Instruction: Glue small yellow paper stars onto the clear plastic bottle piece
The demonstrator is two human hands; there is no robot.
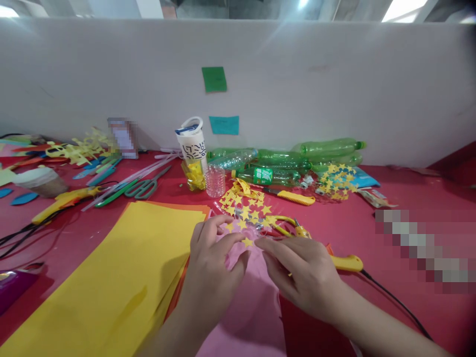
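Observation:
A small yellow paper star [247, 242] sits between my two hands, over the pink paper [245, 307]. My left hand [213, 263] is open, its index fingertip at the star's left edge and its thumb apart below. On the other side, my right hand [307, 265] has its fingers closed together, the tips close to the star's right edge; whatever they pinch is hidden. Just beyond my fingers, several more yellow stars [255, 214] lie scattered, some on clear plastic. Yellow-handled pliers [284, 225] rest behind my right hand.
Yellow paper sheets [111, 267] lie at left, near scissors [145, 187] and a yellow glue gun [63, 203]. Another yellow tool with a cord [347, 263] is at right. Behind stand a white tumbler [192, 144], green bottles [282, 158] and a yellow cutter [296, 198].

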